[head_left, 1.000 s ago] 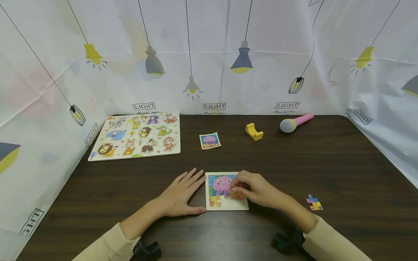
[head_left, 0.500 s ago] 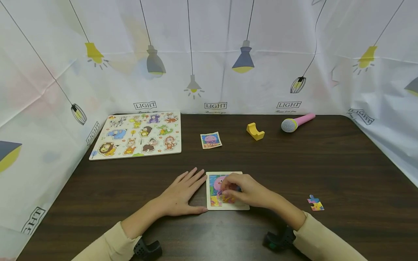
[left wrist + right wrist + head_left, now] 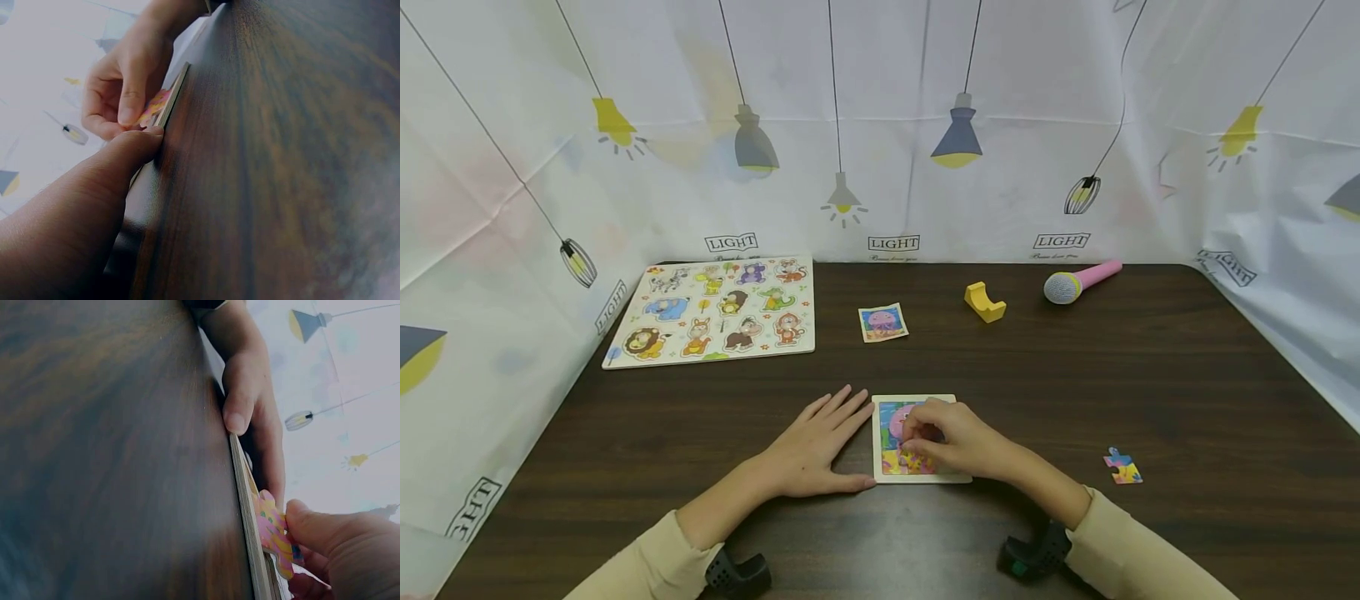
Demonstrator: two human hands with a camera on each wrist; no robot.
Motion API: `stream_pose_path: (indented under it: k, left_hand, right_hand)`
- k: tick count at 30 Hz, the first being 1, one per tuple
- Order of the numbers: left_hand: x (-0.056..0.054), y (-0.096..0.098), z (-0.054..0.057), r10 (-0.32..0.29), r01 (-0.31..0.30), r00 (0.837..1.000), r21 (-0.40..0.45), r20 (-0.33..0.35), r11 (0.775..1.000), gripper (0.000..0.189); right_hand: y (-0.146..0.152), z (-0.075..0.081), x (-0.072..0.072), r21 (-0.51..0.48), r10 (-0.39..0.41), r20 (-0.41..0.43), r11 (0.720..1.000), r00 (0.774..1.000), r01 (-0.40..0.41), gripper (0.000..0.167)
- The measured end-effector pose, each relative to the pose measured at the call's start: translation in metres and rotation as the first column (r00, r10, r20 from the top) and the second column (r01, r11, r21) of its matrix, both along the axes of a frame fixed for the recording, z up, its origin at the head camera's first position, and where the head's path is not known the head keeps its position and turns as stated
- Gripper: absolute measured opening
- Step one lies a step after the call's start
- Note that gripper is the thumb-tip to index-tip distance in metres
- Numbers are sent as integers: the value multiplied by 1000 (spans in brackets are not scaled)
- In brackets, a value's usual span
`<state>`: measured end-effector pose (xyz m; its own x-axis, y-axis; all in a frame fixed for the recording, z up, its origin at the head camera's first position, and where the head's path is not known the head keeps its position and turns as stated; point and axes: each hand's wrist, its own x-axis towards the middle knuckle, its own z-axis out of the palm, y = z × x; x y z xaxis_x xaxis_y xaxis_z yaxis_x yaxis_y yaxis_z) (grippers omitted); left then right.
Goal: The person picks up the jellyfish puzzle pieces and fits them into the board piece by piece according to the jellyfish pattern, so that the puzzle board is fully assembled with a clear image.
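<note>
A small jigsaw board (image 3: 925, 478) with a pale frame and a pink octopus picture lies flat before me. My right hand (image 3: 958, 437) pinches a pink and yellow puzzle piece (image 3: 275, 534) between thumb and fingers, tilted at the frame's near edge. In the head view that hand covers the right part of the picture. My left hand (image 3: 816, 450) lies spread beside the board, fingertips and thumb at its left edge. A loose blue and yellow puzzle piece (image 3: 1123, 467) rests on the table to the right.
A white animal puzzle board (image 3: 715, 310) lies at the back left of the dark table (image 3: 1037, 367). Behind the jigsaw are a small octopus picture card (image 3: 883, 322), a yellow curved block (image 3: 984, 302) and a pink toy microphone (image 3: 1081, 282). A printed white curtain encloses the back.
My right hand has moved left over the jigsaw board with the puzzle piece, toward the lower middle of the picture. The left hand has stayed in place.
</note>
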<state>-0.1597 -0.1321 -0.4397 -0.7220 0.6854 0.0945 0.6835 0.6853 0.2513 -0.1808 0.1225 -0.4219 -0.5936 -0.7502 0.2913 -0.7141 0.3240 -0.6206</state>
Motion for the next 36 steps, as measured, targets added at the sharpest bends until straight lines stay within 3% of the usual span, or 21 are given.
stream_pose_path:
  k: [11, 36]
  left_hand:
    - [0, -1, 3, 4, -4, 1000, -6, -9, 1000, 91]
    - [1, 0, 1, 0, 0, 1000, -3, 20, 1000, 91]
  right_hand:
    - [-2, -4, -2, 54, 2, -93, 999, 996, 3, 6]
    - [0, -7, 1, 112, -20, -205, 993, 978, 44, 8]
